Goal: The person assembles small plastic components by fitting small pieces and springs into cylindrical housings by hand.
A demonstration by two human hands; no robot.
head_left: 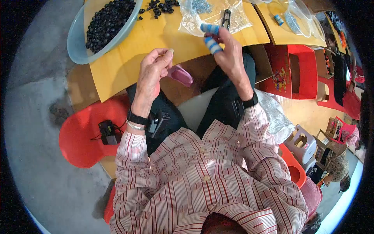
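Observation:
My left hand (pixel 154 72) is raised at the table's front edge, thumb and fingertips pinched together; whatever sits between them is too small to make out. Farther right, my right hand (pixel 230 52) is held up with its fingers apart, and blue-and-white striped wraps (pixel 213 45) cover two of its fingers. I see nothing held in it. Just beyond it, black snips (pixel 226 18) lie on a clear plastic bag (pixel 243 19) with small light-blue pieces (pixel 201 6). A light-blue basin (pixel 74 48) of small black round parts (pixel 107 29) stands at the left, with loose ones beside it.
The yellow table (pixel 117 78) ends above my knees. A red stool (pixel 83 136) holding a black device (pixel 110 132) is at my left. Red boxes (pixel 286 74) and a cardboard box (pixel 257 64) stand right, under the table. Grey stools (pixel 302 146) and a person (pixel 337 163) are farther right.

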